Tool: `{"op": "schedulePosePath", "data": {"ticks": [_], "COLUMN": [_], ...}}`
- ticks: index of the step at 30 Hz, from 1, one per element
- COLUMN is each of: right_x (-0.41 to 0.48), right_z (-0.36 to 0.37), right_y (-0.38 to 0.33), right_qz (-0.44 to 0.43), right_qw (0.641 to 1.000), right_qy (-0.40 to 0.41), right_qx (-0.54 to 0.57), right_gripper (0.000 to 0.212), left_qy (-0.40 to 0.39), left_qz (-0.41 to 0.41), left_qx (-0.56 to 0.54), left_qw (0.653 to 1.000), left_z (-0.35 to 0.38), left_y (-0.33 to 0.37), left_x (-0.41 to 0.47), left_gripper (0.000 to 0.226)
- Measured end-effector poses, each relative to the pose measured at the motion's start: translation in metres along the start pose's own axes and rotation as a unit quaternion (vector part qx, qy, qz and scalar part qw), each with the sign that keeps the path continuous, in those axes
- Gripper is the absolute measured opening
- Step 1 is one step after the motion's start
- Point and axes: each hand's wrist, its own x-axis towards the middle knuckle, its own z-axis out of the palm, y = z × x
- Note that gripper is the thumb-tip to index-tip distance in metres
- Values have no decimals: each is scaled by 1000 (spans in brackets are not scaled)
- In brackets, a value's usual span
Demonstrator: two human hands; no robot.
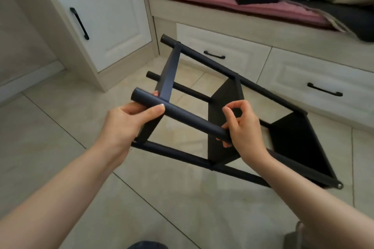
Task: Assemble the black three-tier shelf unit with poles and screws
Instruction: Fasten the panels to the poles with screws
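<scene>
Carefully: with your left hand [129, 116] clasping and right hand [241, 127] pinching the pole [182, 114] mid-frame, tilting could jam it in the shelf [228, 95].

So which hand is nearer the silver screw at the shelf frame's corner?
Right. The right hand holds the pole up-left of the screw; the left hand holds that pole's other end, farther away.

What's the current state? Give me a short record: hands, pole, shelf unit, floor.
left hand: grips the pole near one end
right hand: fingers curled round the pole's other end
pole: black, spans from end panel to middle panel
shelf unit: lying on its side, three panels between poles
floor: tiled, under the unit
cannot tell: whether the held pole is fixed
</scene>
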Motion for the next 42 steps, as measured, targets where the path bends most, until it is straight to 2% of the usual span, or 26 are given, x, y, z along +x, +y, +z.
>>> {"op": "schedulePosePath", "data": {"ticks": [7, 10, 12, 22, 29, 31, 33, 37, 39, 42], "right_x": [-20, -30, -35, -50, -58, -60, -59, -60, -59, -57], "right_z": [10, 9, 8, 6, 0, -2, -4, -8, -9, -8], "right_y": [63, 84, 94, 129, 143, 147, 148, 146, 145, 144], "right_qz": [13, 18, 16, 2, -19, -20, -28, -35, -41, -51], "right_qw": [990, 986, 984, 973, 973, 972, 971, 964, 960, 953], "right_qy": [-65, -95, -114, -188, -193, -195, -196, -214, -223, -232], "right_qx": [-121, -138, -138, -133, -126, -129, -137, -152, -166, -190], "right_gripper": [10, 14, 19, 23, 18, 18, 17, 17, 20, 29], "left_qy": [41, 49, 54, 67, 75, 74, 70, 20, -17, -86], "left_qz": [-122, -168, -180, -226, -241, -242, -221, -148, -112, -77], "left_qx": [-68, -72, -83, -116, -122, -116, -88, 53, 118, 223], "left_qw": [989, 982, 979, 965, 960, 960, 969, 987, 987, 968], "left_z": [7, 10, 11, 16, 21, 23, 21, 12, 5, -3], "left_y": [-100, -129, -145, -193, -219, -223, -221, -208, -203, -198], "left_x": [-32, -46, -53, -75, -84, -84, -82, -74, -69, -61], "left_gripper": [54, 52, 50, 46, 61, 58, 55, 68, 70, 87]}}
